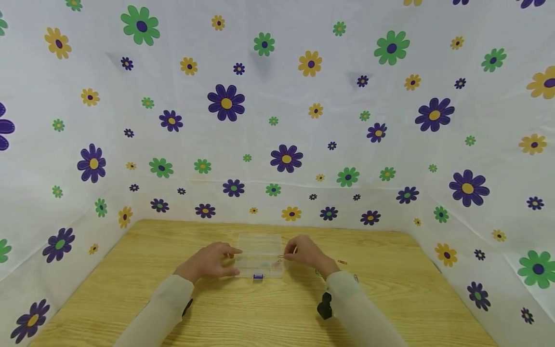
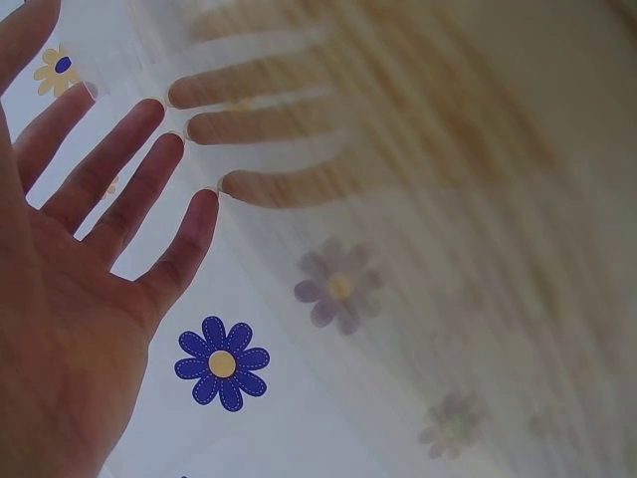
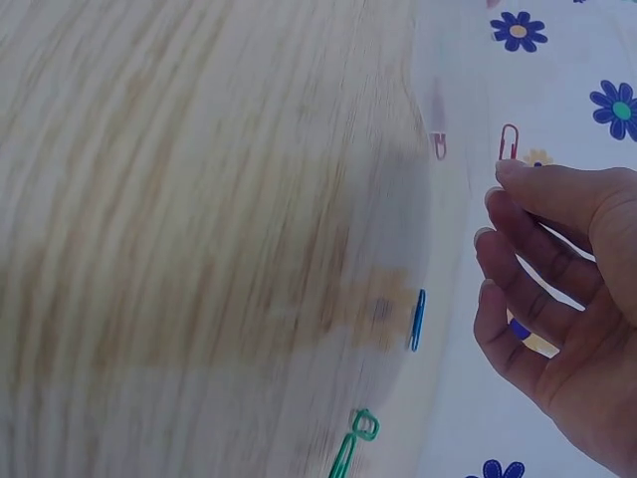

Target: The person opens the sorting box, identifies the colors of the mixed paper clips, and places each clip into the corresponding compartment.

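Note:
A clear plastic compartment box [image 1: 259, 264] lies on the table with its lid [image 1: 260, 243] raised back and a purple latch [image 1: 258, 277] at its front. Along its left side rests my left hand [image 1: 209, 260], thumb near the front corner; in the left wrist view its fingers are spread and fairly straight. At the right edge of the box, my right hand [image 1: 305, 251] pinches a red paper clip [image 3: 509, 140] between thumb and forefinger. Small reddish marks show in the box's right compartment, too small to make out.
Right of the box, near my right wrist, lie an orange paper clip [image 1: 342, 262], a green one [image 1: 318, 273] and another clip [image 1: 356, 278]. A blue paper clip [image 3: 418, 320] shows in the right wrist view. Flower-printed cloth [image 1: 260, 135] surrounds the wooden table [image 1: 256, 313].

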Demonstrator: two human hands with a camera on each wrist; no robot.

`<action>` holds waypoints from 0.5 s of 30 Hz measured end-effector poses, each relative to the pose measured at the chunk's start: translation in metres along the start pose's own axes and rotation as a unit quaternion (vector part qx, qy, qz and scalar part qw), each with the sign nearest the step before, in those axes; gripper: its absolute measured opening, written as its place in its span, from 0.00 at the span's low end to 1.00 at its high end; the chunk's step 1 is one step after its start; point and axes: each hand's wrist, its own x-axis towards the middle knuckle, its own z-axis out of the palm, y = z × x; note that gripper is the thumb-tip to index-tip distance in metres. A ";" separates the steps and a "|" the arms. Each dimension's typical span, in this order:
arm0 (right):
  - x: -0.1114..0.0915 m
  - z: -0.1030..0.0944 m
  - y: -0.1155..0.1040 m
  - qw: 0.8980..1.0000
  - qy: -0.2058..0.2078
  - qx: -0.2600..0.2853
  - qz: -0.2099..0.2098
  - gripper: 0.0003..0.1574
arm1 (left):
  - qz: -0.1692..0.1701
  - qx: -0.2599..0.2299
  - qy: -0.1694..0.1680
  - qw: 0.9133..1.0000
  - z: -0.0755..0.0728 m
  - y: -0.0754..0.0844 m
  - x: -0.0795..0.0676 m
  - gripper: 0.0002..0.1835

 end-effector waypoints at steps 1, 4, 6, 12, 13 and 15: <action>0.001 0.001 0.000 1.000 -0.001 -0.003 -0.001 0.04 | 0.000 -0.001 -0.001 1.000 0.000 0.000 0.000 0.37; 0.003 0.004 -0.002 1.000 -0.005 -0.006 0.001 0.04 | -0.002 -0.003 -0.003 1.000 0.000 0.000 0.000 0.37; 0.005 0.005 -0.002 1.000 -0.007 -0.010 -0.002 0.04 | -0.004 -0.003 -0.003 1.000 0.000 0.000 0.000 0.37; 0.007 0.006 -0.004 1.000 -0.012 -0.011 -0.019 0.07 | -0.005 0.001 -0.002 1.000 0.001 -0.001 0.000 0.37; 0.007 0.006 -0.004 1.000 -0.013 -0.011 -0.022 0.07 | -0.006 0.002 -0.002 1.000 0.001 -0.001 0.000 0.37; 0.007 0.006 -0.004 0.999 -0.015 -0.011 -0.028 0.07 | -0.006 0.001 -0.002 1.000 0.001 -0.001 0.000 0.37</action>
